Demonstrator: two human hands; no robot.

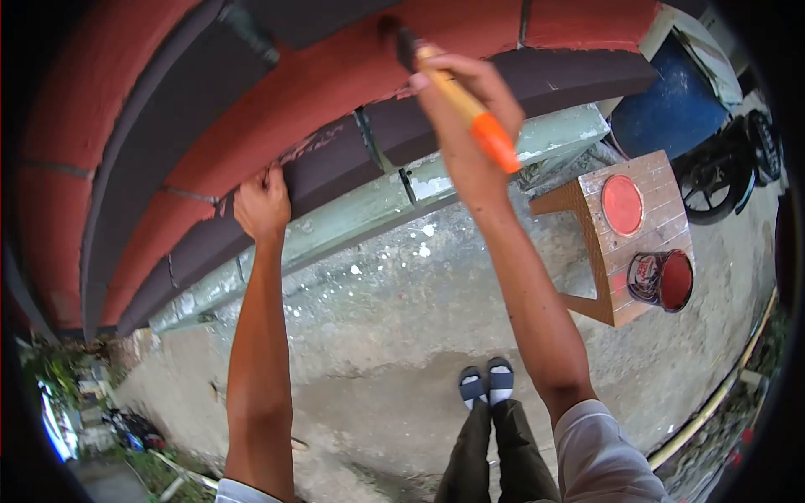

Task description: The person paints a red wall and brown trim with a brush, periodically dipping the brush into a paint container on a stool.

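My right hand [476, 109] is closed round the yellow and orange handle of a paintbrush [464, 101]. The dark bristles, blurred, meet a red band [335, 63] of the wall near the top of the view. Lower and to the left, my left hand [262, 204] has its fingers curled over the edge of a dark purple-brown ledge [331, 163]. Red smears run along that ledge's upper edge, between my two hands. Under the ledge runs a pale green, paint-flecked strip [352, 205].
On my right, a small wooden table [646, 239] bears an open can of red paint [673, 281] and a red-coated lid [622, 205]. Behind it are a blue drum [668, 105] and a motorcycle wheel [711, 186]. The concrete floor [369, 335] has white paint spots.
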